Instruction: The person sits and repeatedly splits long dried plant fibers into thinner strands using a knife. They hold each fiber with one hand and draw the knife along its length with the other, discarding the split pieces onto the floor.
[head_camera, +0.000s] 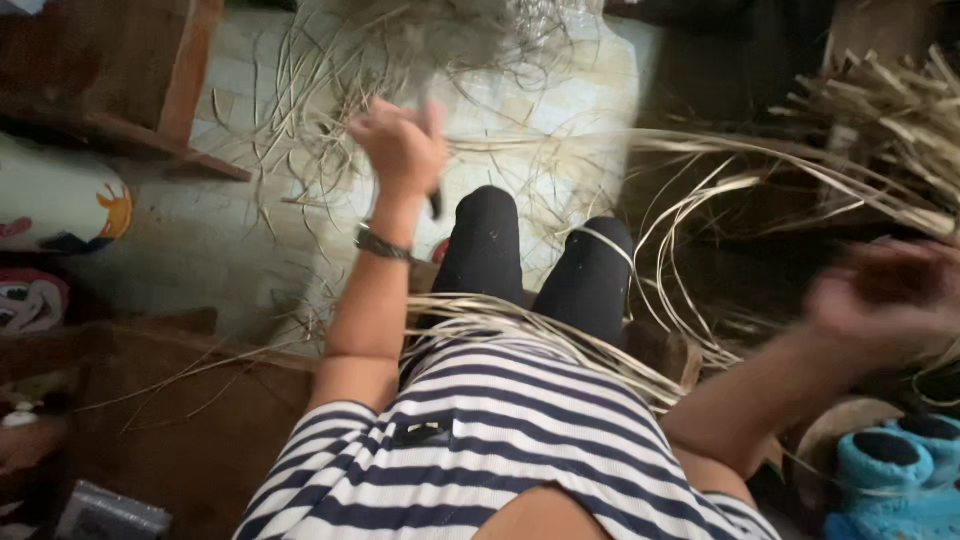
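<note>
The left hand (400, 145) is clenched around a dark-handled tool (436, 203), raised before the tangled pale straw strips (520, 325) draped over the lap. The blurred right hand (885, 290) meets long strips; its grip cannot be told. Loose strands could snag the tool.

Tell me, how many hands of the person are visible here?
2. The left hand is raised above the knees among the dry straw strips. The right hand, blurred, is at the right edge.
</note>
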